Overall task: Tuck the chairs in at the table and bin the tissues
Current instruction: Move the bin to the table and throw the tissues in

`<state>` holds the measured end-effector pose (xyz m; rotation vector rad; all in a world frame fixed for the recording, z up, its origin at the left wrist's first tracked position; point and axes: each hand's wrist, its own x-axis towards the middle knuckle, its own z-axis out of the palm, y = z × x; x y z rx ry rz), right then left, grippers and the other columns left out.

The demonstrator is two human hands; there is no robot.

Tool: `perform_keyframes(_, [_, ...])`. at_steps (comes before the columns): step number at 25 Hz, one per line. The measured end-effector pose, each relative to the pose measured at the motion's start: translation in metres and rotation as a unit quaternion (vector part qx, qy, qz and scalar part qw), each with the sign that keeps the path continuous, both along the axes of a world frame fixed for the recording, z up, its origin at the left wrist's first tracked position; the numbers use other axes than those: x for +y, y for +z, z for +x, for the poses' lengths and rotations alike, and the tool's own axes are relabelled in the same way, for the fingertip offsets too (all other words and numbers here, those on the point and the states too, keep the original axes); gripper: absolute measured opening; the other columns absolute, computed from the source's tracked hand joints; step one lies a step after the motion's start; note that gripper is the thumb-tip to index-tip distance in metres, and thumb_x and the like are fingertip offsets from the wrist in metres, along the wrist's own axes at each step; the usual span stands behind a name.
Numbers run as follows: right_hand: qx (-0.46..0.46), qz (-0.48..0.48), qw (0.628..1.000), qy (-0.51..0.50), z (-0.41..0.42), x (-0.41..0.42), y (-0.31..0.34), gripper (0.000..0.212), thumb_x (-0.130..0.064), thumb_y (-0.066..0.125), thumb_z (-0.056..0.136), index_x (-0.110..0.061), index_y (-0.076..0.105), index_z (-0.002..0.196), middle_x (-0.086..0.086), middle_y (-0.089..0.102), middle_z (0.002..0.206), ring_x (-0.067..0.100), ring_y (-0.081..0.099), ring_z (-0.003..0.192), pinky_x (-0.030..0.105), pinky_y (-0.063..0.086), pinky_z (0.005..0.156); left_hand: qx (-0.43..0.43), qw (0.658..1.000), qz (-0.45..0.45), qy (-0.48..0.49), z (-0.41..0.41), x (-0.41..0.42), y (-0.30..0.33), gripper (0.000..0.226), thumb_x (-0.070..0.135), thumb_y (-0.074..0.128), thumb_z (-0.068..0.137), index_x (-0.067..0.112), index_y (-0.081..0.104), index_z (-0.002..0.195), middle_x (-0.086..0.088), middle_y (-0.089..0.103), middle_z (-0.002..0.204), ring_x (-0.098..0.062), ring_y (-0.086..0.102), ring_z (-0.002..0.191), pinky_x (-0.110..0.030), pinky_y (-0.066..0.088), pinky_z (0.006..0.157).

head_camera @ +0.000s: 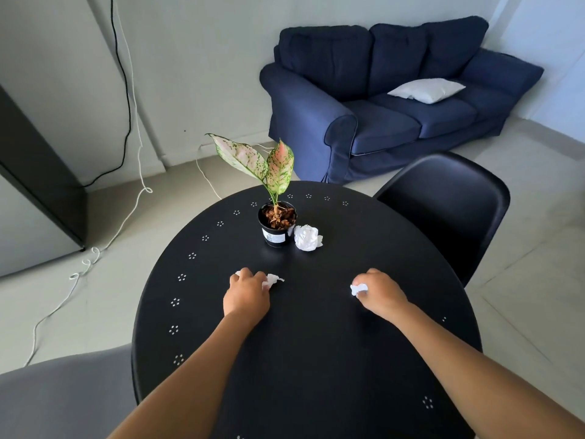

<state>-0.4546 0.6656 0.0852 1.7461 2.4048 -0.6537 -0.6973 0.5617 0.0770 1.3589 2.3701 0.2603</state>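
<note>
On the round black table [316, 343] my left hand [247, 294] is closed over a crumpled white tissue [272, 279] that pokes out past the fingers. My right hand [380, 291] grips a second small white tissue [358, 288] at its fingertips. A third, larger crumpled tissue [307, 237] lies beside the plant pot, apart from both hands. A black chair [449, 207] stands at the table's far right, its seat partly under the rim. A grey chair [63, 397] shows at the lower left, beside the table.
A potted plant [277, 223] with speckled pink-green leaves stands near the table's middle. A dark blue sofa [395, 99] with a white cushion [425, 90] is behind. White and black cables [126, 217] trail over the floor at left, next to a dark cabinet [38, 185].
</note>
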Motion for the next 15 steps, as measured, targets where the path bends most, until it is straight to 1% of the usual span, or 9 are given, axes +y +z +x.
perform_keyframes(3, [0.022, 0.008, 1.0, 0.0, -0.023, 0.007, 0.003, 0.019, -0.014, 0.056, 0.088, -0.014, 0.066, 0.105, 0.004, 0.058, 0.111, 0.025, 0.061, 0.094, 0.032, 0.049, 0.072, -0.017, 1.0, 0.024, 0.002, -0.004, 0.001, -0.002, 0.025, 0.019, 0.043, 0.094, 0.012, 0.056, 0.113, -0.007, 0.055, 0.118, -0.024, 0.048, 0.113, -0.036, 0.05, 0.079])
perform_keyframes(5, [0.055, 0.017, 0.998, -0.011, -0.042, 0.015, 0.008, 0.008, -0.016, 0.056, 0.087, -0.011, 0.061, 0.092, 0.005, 0.06, 0.1, 0.024, 0.059, 0.082, 0.031, 0.044, 0.064, -0.028, 0.998, 0.049, 0.008, -0.008, 0.003, -0.001, 0.022, 0.013, 0.045, 0.09, 0.008, 0.057, 0.108, -0.009, 0.058, 0.112, -0.026, 0.052, 0.107, -0.035, 0.048, 0.077])
perform_keyframes(6, [0.079, 0.027, 0.996, -0.027, -0.052, 0.019, 0.012, 0.005, -0.016, 0.055, 0.087, -0.012, 0.057, 0.089, 0.006, 0.06, 0.094, 0.025, 0.057, 0.076, 0.03, 0.042, 0.062, -0.033, 0.997, 0.063, 0.013, -0.011, 0.004, 0.0, 0.021, 0.011, 0.046, 0.089, 0.006, 0.058, 0.105, -0.011, 0.058, 0.11, -0.027, 0.053, 0.104, -0.036, 0.047, 0.075])
perform_keyframes(7, [0.107, 0.038, 0.993, -0.044, -0.062, 0.024, 0.016, 0.006, -0.015, 0.054, 0.088, -0.013, 0.055, 0.094, 0.007, 0.059, 0.091, 0.026, 0.056, 0.075, 0.031, 0.043, 0.062, -0.038, 0.996, 0.077, 0.017, -0.013, 0.004, 0.001, 0.02, 0.01, 0.047, 0.088, 0.005, 0.058, 0.104, -0.012, 0.058, 0.108, -0.028, 0.055, 0.101, -0.035, 0.046, 0.073])
perform_keyframes(8, [0.134, 0.047, 0.988, -0.057, -0.072, 0.03, 0.019, 0.018, -0.012, 0.052, 0.088, -0.015, 0.054, 0.106, 0.008, 0.059, 0.093, 0.028, 0.057, 0.079, 0.033, 0.045, 0.065, -0.042, 0.995, 0.09, 0.019, -0.015, 0.005, 0.002, 0.02, 0.01, 0.047, 0.088, 0.004, 0.058, 0.104, -0.012, 0.059, 0.107, -0.029, 0.055, 0.1, -0.034, 0.045, 0.071])
perform_keyframes(10, [0.165, 0.051, 0.982, -0.072, -0.091, 0.045, 0.022, 0.044, -0.007, 0.046, 0.09, -0.024, 0.049, 0.13, 0.011, 0.06, 0.108, 0.032, 0.059, 0.097, 0.038, 0.049, 0.078, -0.046, 0.993, 0.106, 0.022, -0.02, 0.006, 0.002, 0.018, 0.011, 0.049, 0.088, 0.005, 0.058, 0.103, -0.012, 0.059, 0.106, -0.03, 0.057, 0.097, -0.033, 0.043, 0.068])
perform_keyframes(11, [0.174, 0.053, 0.98, -0.082, -0.1, 0.053, 0.022, 0.047, -0.006, 0.043, 0.091, -0.025, 0.051, 0.132, 0.013, 0.058, 0.116, 0.034, 0.058, 0.104, 0.039, 0.049, 0.085, -0.047, 0.992, 0.111, 0.025, -0.022, 0.006, 0.003, 0.018, 0.011, 0.049, 0.088, 0.006, 0.057, 0.104, -0.011, 0.059, 0.105, -0.029, 0.057, 0.097, -0.032, 0.042, 0.067])
perform_keyframes(13, [0.188, 0.055, 0.974, -0.111, -0.117, 0.068, 0.017, 0.04, -0.009, 0.041, 0.093, -0.019, 0.059, 0.128, 0.017, 0.05, 0.127, 0.036, 0.055, 0.111, 0.04, 0.048, 0.092, -0.045, 0.991, 0.118, 0.031, -0.027, 0.005, 0.003, 0.02, 0.012, 0.049, 0.089, 0.009, 0.056, 0.107, -0.009, 0.059, 0.105, -0.028, 0.057, 0.096, -0.031, 0.041, 0.065])
perform_keyframes(15, [0.177, 0.047, 0.976, -0.116, -0.13, 0.076, 0.011, 0.038, -0.025, 0.047, 0.093, -0.014, 0.057, 0.128, 0.016, 0.043, 0.132, 0.037, 0.047, 0.119, 0.04, 0.044, 0.099, -0.042, 0.991, 0.122, 0.032, -0.03, 0.003, 0.003, 0.023, 0.013, 0.048, 0.09, 0.014, 0.055, 0.112, -0.009, 0.058, 0.105, -0.028, 0.056, 0.096, -0.031, 0.041, 0.064])
